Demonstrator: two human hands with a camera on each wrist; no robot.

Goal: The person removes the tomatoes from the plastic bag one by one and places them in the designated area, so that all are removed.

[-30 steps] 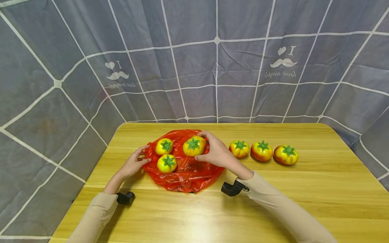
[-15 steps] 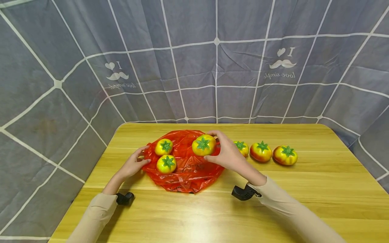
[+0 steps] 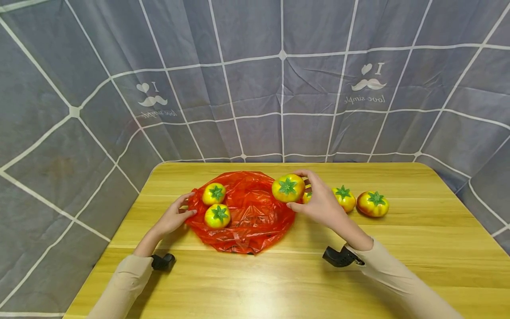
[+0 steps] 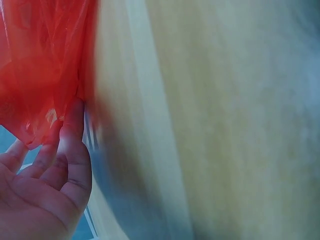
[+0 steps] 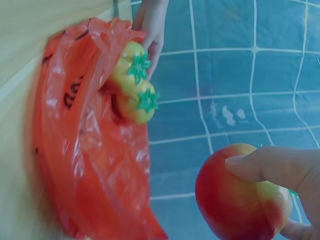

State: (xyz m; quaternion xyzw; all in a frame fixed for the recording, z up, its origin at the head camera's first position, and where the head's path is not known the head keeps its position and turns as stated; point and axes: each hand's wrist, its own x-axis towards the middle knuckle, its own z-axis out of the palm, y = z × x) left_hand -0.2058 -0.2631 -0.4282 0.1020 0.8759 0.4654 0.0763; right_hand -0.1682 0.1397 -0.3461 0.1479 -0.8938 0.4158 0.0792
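Right arm [image 3: 400, 272] now farther right, right hand [image 3: 323, 204] curled round a tomato [image 3: 287, 188], left hand [image 3: 171, 218] pinching red bag [image 3: 255, 206].

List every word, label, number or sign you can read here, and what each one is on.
"I" and "love simple", mirror-reversed, with a heart and moustache: gray curtain, right print.
"I" and "love simple", mirror-reversed, fainter, same signs: gray curtain, left print.
Dark lettering on the red bag: too blurred and creased to read.
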